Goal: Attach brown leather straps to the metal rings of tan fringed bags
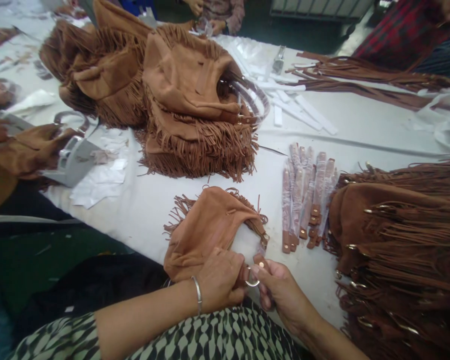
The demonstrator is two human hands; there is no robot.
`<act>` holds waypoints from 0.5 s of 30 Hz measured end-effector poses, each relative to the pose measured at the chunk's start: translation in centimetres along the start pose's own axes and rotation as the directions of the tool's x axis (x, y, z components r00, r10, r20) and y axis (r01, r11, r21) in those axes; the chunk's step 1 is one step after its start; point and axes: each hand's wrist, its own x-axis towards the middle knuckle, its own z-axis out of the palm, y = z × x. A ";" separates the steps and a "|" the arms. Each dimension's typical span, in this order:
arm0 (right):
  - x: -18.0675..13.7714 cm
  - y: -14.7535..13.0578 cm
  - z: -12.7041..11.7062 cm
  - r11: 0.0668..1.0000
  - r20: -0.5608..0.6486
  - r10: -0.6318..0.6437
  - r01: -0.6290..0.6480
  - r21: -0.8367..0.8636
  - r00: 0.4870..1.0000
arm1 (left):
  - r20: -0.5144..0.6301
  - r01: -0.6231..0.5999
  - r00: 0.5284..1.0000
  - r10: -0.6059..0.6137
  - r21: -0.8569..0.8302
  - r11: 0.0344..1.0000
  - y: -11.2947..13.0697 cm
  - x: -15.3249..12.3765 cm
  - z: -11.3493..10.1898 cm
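From where I stand, a tan, suede-like fringed bag [206, 230] lies at the near edge of the white-covered table [135, 215]. The left hand [223, 277] clasps a brown tab [242, 276]; the right hand [275, 285] pinches a riveted brown strap end [261, 261], 2 grips presumably steadying the round silvery ring [252, 285] between.
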 end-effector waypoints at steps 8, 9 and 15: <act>-0.2 -0.4 0.4 0.969 0.269 0.194 -0.227 0.098 0.943 | 0.058 -0.095 0.994 0.089 0.098 0.991 -1.2 0.2 0.3; -0.4 -0.6 0.0 0.954 0.341 0.229 -0.280 0.109 0.912 | 0.073 -0.174 0.983 0.166 0.118 0.978 -1.3 0.3 0.2; -1.5 -0.7 0.1 0.931 0.411 0.226 -0.319 0.175 0.883 | 0.084 -0.369 0.929 0.360 0.242 0.897 -1.3 1.4 -0.5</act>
